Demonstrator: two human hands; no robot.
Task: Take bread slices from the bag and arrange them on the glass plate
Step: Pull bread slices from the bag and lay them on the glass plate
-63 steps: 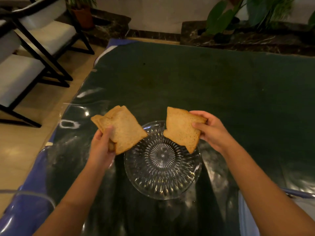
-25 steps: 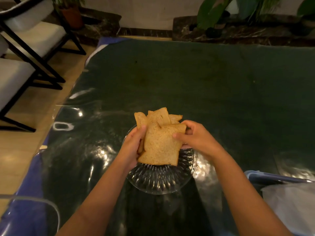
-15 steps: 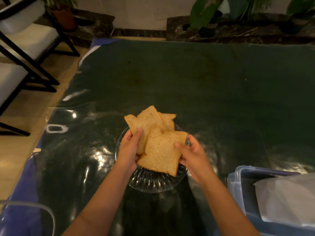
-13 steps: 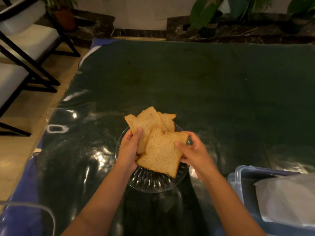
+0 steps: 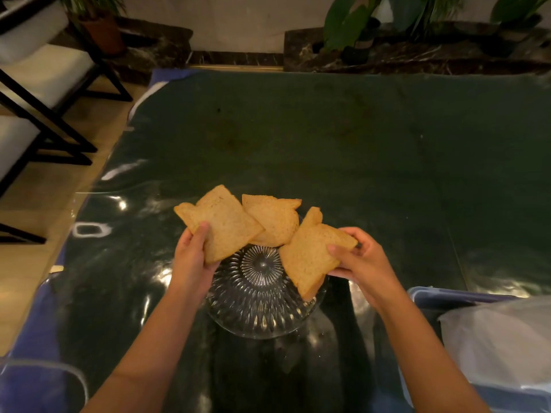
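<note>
A ribbed glass plate point(image 5: 259, 311) sits on the dark green table near its front edge. My left hand point(image 5: 192, 257) grips a pair of overlapping bread slices point(image 5: 220, 225) over the plate's left rim. My right hand point(image 5: 357, 260) pinches one bread slice point(image 5: 310, 254) by its right corner, its lower end touching the plate's right rim. A further slice point(image 5: 274, 219) lies at the plate's far edge between the two held ones. The clear bread bag point(image 5: 501, 338) lies in a bin at the lower right.
A blue plastic bin point(image 5: 423, 296) stands at the right front corner of the table. Black-framed chairs with white cushions point(image 5: 38, 84) stand to the left on the wood floor. Potted plants point(image 5: 357, 28) line the stone ledge beyond the table.
My hands have spread apart, fanning out the slices that were bunched together over the plate. One slice now rests at the plate's far edge, and the plate's centre shows.
</note>
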